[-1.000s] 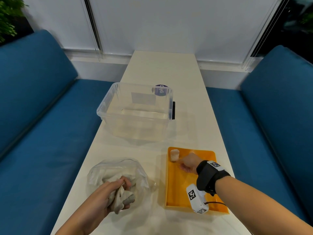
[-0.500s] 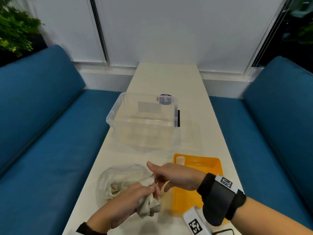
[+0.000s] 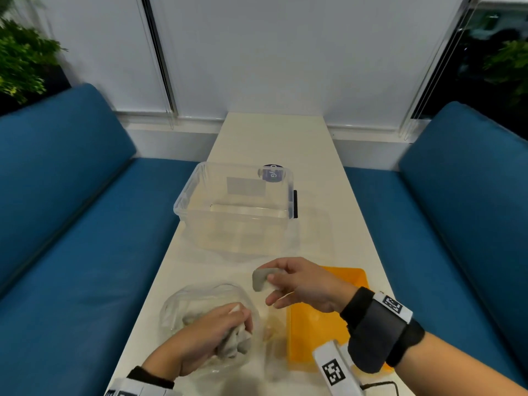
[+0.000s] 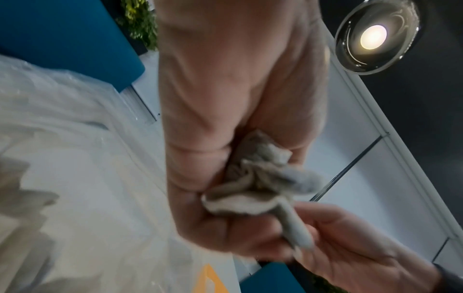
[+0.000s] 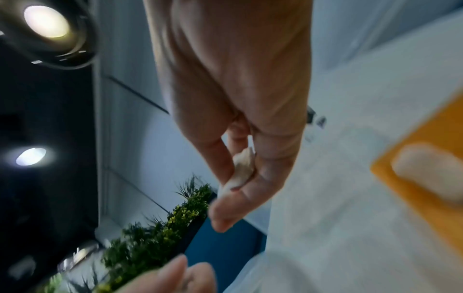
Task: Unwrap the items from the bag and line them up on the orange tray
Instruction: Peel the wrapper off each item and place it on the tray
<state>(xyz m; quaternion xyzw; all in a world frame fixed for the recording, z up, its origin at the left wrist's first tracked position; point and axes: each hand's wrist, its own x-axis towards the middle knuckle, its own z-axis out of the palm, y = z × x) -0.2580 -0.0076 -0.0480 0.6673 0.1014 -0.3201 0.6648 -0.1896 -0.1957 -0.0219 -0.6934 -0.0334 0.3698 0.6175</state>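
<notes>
While the left hand (image 3: 211, 332) clenches a crumpled grey-white paper wrapping (image 3: 237, 342) over the clear plastic bag (image 3: 174, 310) at the near left of the pale table (image 3: 271, 144), the right hand (image 3: 303, 284) pinches a small curved grey-white item (image 3: 261, 280) between thumb and fingers, its grip grasping that piece in the air between the bag and the flat orange plastic tray (image 3: 351, 277). On the tray, the right wrist view shows one blurred pale rounded item (image 5: 431, 174) lying near its far corner. A clear plastic storage box (image 3: 234, 207) stands farther along the table.

The pinch looks light and covers only one end, so the piece could slip and drop onto the table short of the tray. Set down carelessly, it could knock the item already there and spoil the line. The bag is loose and could slide if the wrapping is tugged.
</notes>
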